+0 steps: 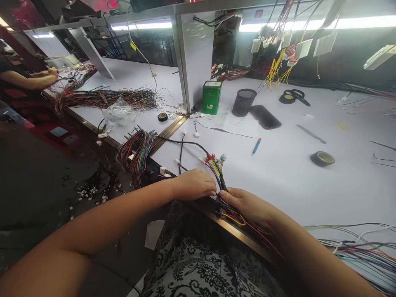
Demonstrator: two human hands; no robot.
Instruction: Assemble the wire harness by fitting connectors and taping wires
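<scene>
Fingers and thumb of the right hand [249, 204] are clamped on 1 dark bundle of thin cables [221, 181], at the front edge of the white flat table [278, 181]. The left hand [196, 184] has its fingers bent together beside it; whether they pinch a cable, I cannot tell. Red plastic connectors [210, 157] end some cables.

smooth matt white tabletop [278, 165], shiny metal edge strip [238, 237], glossy green tin [211, 97], crinkled clear plastic bag [120, 113]
</scene>
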